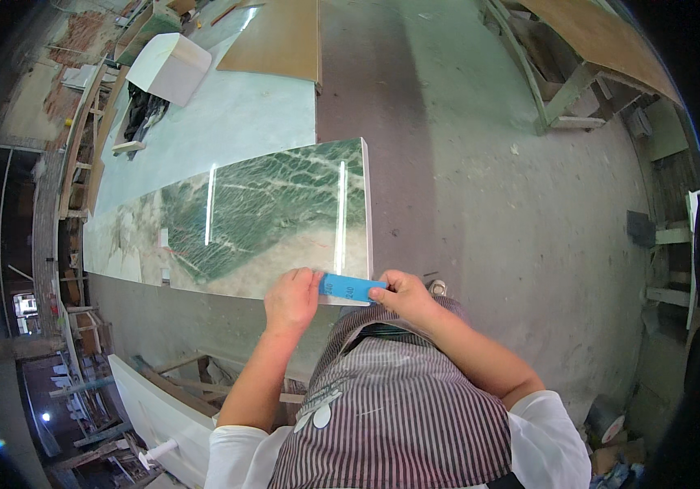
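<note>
A strip of blue sandpaper [350,288] with dark print on its face is stretched between my two hands. My left hand [291,300] is closed on its left end, and the fingertips are partly hidden. At the other end, the thumb and fingers of my right hand [407,295] pinch the strip. It lies over the near right corner of a glossy green and cream marble-patterned slab [260,216]. Two bright light reflections run across the slab's polished face. Its right edge is pale and plain.
Beyond the slab lies a pale blue-white sheet [244,110], bearing a white box-shaped piece [172,67] and a brown board [272,41]. A wooden bench [603,41] stands far right. Nearby at lower left is a white panel [162,420]. Grey concrete floor [521,236] spreads right.
</note>
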### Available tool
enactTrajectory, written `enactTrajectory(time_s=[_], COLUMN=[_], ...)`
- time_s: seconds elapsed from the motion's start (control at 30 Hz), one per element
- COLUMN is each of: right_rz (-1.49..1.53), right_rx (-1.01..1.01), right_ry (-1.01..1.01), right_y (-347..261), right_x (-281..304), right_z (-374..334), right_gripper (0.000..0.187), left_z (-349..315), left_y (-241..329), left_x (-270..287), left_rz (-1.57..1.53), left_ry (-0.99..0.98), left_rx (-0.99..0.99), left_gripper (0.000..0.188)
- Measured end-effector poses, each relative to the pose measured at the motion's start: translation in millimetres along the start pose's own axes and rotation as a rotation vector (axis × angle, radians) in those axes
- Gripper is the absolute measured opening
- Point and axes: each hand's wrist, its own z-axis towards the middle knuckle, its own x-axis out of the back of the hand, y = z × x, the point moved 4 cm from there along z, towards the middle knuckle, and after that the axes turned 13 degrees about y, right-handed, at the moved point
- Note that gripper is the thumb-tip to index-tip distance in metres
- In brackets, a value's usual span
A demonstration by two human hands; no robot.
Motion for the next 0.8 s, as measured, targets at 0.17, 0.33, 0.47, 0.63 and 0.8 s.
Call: enactTrajectory(time_s=[0.17, 0.33, 0.47, 0.63, 0.8], right_rz=[-0.249, -0.1, -0.234, -0.16, -0.206], right_rx=[0.049, 0.082, 0.07, 0.09, 0.055], right_ry=[0.08, 0.075, 0.114, 0.014, 0.034], right_y=[27.0, 14.1, 33.9, 6.6, 24.7], right_x=[8.3, 5.1, 14.1, 1.3, 9.5], right_z=[21.3, 0.7, 9.5, -3.0, 12.1], right_gripper=[0.024, 0.028, 0.029, 0.028, 0.028], left_z=[-4.3, -6.3, -9.6, -2.2, -4.0], left_y=[48.8, 15.5, 50.3, 4.6, 37.6], left_x=[-1.9, 2.1, 1.3, 1.3, 1.4], left_rz=[-0.096, -0.054, -0.118, 0.071, -0.045], left_ry=[0.032, 0.038, -0.055, -0.088, -0.037], left_rx=[-0.222, -0.169, -0.24, -0.141, -0.227], left_gripper=[0.014, 0.016, 0.018, 0.019, 0.021])
